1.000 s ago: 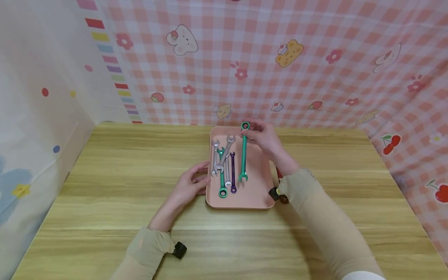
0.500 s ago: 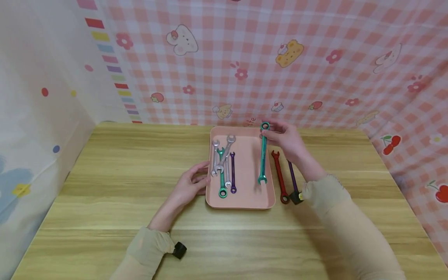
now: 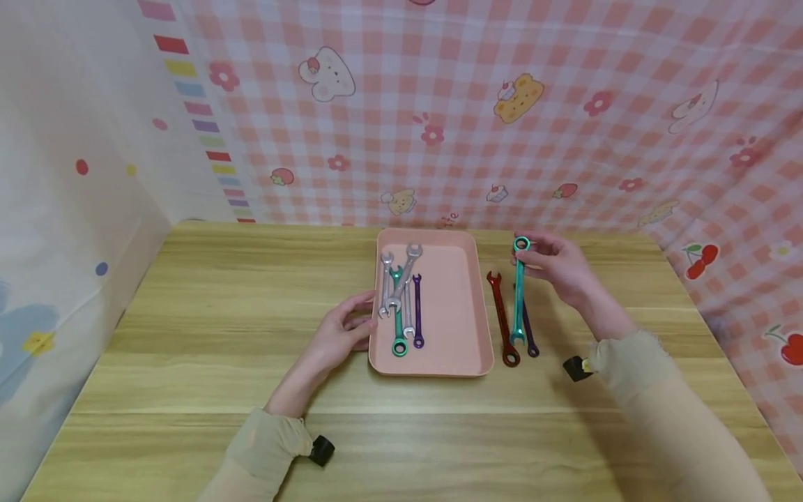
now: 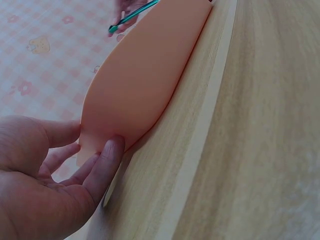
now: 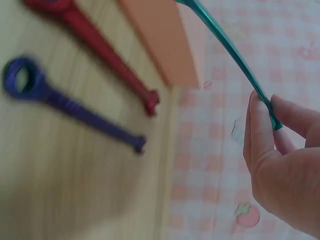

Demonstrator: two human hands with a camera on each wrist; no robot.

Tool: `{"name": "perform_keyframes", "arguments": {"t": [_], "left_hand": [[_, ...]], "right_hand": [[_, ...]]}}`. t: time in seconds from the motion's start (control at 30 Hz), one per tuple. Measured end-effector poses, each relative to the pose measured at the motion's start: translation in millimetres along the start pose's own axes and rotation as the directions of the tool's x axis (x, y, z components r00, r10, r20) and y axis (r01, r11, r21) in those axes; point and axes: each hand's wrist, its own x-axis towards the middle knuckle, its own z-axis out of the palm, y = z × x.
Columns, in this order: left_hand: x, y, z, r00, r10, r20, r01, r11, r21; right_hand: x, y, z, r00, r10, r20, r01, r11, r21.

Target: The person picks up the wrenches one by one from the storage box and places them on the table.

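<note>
Purple wrench [image 3: 528, 333] half behind teal wrench [image 3: 518, 300]

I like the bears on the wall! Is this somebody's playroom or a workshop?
Probably neither: it looks like a small tabletop booth set up for sorting tools. A cartoon-print checked cloth hangs round a wooden table, and coloured wrenches lie in a pink tray; the right hand holds a teal wrench.

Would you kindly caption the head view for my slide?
Right hand pinches a teal wrench above red and purple wrenches; left hand touches the pink tray.
</note>
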Motion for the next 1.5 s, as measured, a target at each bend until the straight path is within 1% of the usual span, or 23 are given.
{"name": "perform_keyframes", "arguments": {"t": [0.2, 0.37, 0.43, 0.53, 0.77, 0.9, 1.03, 1.13, 1.2, 1.33, 1.5], "left_hand": [[-0.6, 0.0, 0.2, 1.0, 0.002, -0.003, -0.002, 1.0, -0.001], [-0.7, 0.2, 0.0, 1.0, 0.001, -0.005, -0.001, 1.0, 0.003], [-0.6, 0.2, -0.1, 1.0, -0.001, -0.007, 0.001, 1.0, 0.004], [-0.7, 0.2, -0.2, 1.0, -0.002, -0.007, 0.002, 1.0, 0.006], [-0.7, -1.0, -0.7, 1.0, -0.006, -0.007, 0.006, 1.0, -0.001], [-0.5, -1.4, -0.5, 1.0, -0.001, -0.004, 0.001, 1.0, -0.007], [-0.5, -0.9, -0.5, 1.0, 0.003, -0.001, -0.003, 1.0, -0.003], [-0.3, -0.6, -0.4, 1.0, 0.006, -0.003, -0.006, 1.0, 0.004], [-0.3, -0.5, -0.4, 1.0, 0.008, -0.004, -0.008, 1.0, 0.007], [-0.8, -0.5, -0.1, 1.0, 0.007, -0.006, -0.007, 1.0, 0.007], [-0.5, -1.7, 0.0, 1.0, 0.019, 0.002, -0.019, 1.0, 0.003]], "right_hand": [[-7, 13, -24, 0.999, 0.03, 0.037, -0.03, 1.0, -0.005], [-11, 26, -41, 0.995, 0.081, 0.051, -0.078, 0.995, -0.058], [-11, 30, -47, 0.993, 0.103, 0.052, -0.097, 0.99, -0.1], [-11, 37, -54, 0.99, 0.125, 0.059, -0.118, 0.986, -0.116], [-6, 50, -62, 0.983, 0.166, 0.072, -0.156, 0.98, -0.127], [-2, 56, -64, 0.983, 0.174, 0.054, -0.162, 0.969, -0.185], [0, 60, -64, 0.984, 0.175, 0.02, -0.164, 0.95, -0.264], [0, 61, -61, 0.988, 0.155, -0.013, -0.149, 0.924, -0.351], [0, 60, -58, 0.99, 0.136, -0.037, -0.139, 0.896, -0.421], [1, 58, -52, 0.992, 0.1, -0.079, -0.127, 0.815, -0.565], [0, 57, -45, 0.992, 0.044, -0.12, -0.115, 0.719, -0.686]]}}
